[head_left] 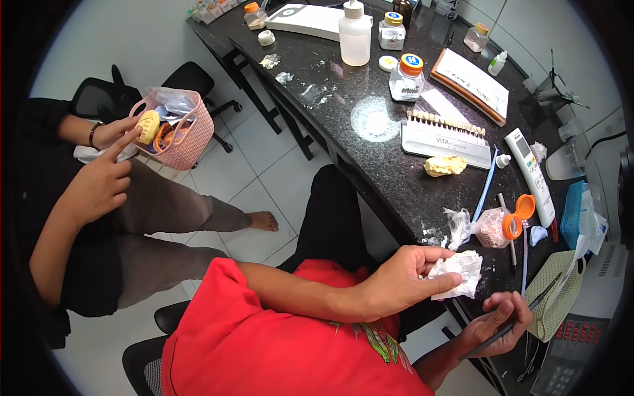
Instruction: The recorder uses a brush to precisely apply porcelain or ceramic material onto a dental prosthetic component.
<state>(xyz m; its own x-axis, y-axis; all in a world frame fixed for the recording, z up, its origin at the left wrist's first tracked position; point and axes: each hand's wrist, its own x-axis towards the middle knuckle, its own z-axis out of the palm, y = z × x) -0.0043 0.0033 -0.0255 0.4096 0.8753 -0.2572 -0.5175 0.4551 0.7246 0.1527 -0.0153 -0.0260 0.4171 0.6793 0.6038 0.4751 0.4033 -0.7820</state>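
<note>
A crumpled white tissue (460,274) is pinched between the thumb and fingers of my left hand (406,280), just off the table's near edge. In my right hand (498,323) is a thin brush (508,328) with a dark handle, its slim tip pointing up and away to the right. Beyond the tissue, a jar of pink powder (496,228) with an orange flip lid stands uncapped on the dark table. Clear crumpled plastic (458,228) lies beside this jar.
On the black speckled table (330,132) are a tooth shade guide (446,142), a yellow dental cast (445,165), a white handheld device (530,175), a squeeze bottle (355,36) and a green basket (555,290). At left, another person holds a yellow cast (148,127) by a pink basket (185,142).
</note>
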